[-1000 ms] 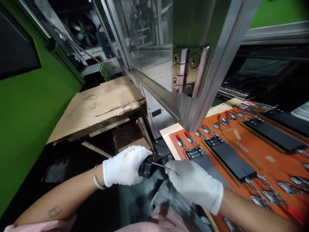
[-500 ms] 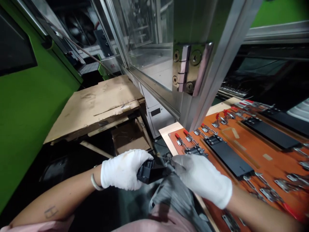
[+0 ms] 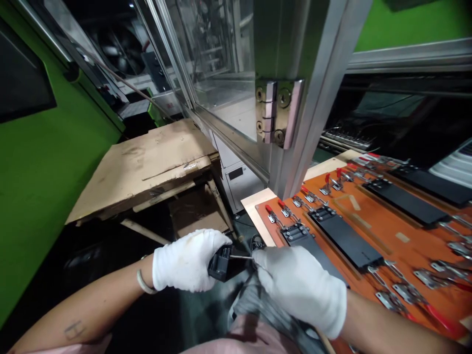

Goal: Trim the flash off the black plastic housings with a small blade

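Observation:
My left hand [image 3: 191, 259], in a white glove, is wrapped round the end of a black part [image 3: 220, 264]. A thin metal rod [image 3: 241, 257] runs from that part's end toward my right hand [image 3: 300, 285], also gloved in white. The right fingers are pinched round the rod's near end; whatever handle it has is hidden in the glove. Both hands are above my lap, left of an orange board [image 3: 383, 236] with red-handled clamps. On the board, a long black plate [image 3: 346, 238] lies held by clamps at both ends.
A cardboard-covered table [image 3: 147, 162] stands at the left, beside a green machine [image 3: 37, 162]. In the middle a metal-framed glass door [image 3: 221, 93] with a hinge [image 3: 275, 113] rises close to the board. A second black plate [image 3: 405, 201] lies farther right on the board.
My right hand has shifted slightly left and down, and the thin rod now shows between the hands. The view has shifted a little, uncovering more of the nearest plate on the board.

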A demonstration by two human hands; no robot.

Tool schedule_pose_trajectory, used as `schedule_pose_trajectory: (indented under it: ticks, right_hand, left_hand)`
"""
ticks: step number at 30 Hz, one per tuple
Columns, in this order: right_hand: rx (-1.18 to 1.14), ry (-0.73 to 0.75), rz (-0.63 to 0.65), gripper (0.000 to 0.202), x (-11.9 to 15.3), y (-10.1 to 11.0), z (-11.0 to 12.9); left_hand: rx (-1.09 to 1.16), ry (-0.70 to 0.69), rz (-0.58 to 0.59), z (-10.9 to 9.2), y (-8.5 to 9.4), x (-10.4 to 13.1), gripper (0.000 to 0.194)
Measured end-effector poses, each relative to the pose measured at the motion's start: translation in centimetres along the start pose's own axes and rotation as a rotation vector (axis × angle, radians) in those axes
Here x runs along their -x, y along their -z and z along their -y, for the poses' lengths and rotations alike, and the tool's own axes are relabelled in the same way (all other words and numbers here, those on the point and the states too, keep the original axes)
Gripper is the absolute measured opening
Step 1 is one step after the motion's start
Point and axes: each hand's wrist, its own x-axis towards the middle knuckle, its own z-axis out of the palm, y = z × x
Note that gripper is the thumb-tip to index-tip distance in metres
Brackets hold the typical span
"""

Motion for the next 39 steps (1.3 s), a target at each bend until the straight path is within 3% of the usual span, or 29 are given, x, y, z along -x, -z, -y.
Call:
schedule_pose_trajectory:
  ticks: [4,8,14,23,27,35,39]
  right_hand:
    - [0.127,-0.094,0.064,0.019,-1.0,0.1,-0.8]
    - [-0.090,-0.048,-0.008,0.027,-0.9,0.2,-1.6]
    - [-0.327,0.049,0.068,0.027,0.2,0.6,-1.3]
    - [-0.178,0.150,-0.037,0.026,0.3,0.1,-1.5]
    - [-0.088,0.142,-0.083,0.022,0.4,0.2,-0.9]
    - [-0.092,0.011,0.039,0.022,0.6,1.4,0.5]
    - [-0.041,0.008,0.032,0.023,0.6,1.6,0.9]
  left_hand:
    - [0.081,-0.051,0.040,-0.2,-0.2,0.4,0.039]
    - [0.070,-0.106,0.001,-0.2,-0.4,0.9,0.041]
    - [0.038,-0.247,-0.076,-0.1,-0.6,1.1,0.039]
    - [0.004,-0.266,-0.088,0.1,-0.7,1.2,0.054]
    - [-0.038,-0.298,-0.092,0.3,-0.8,1.2,0.053]
    - [-0.123,-0.368,-0.165,1.0,-1.3,1.2,0.050]
    - [-0.125,-0.375,-0.182,1.1,-1.3,1.3,0.052]
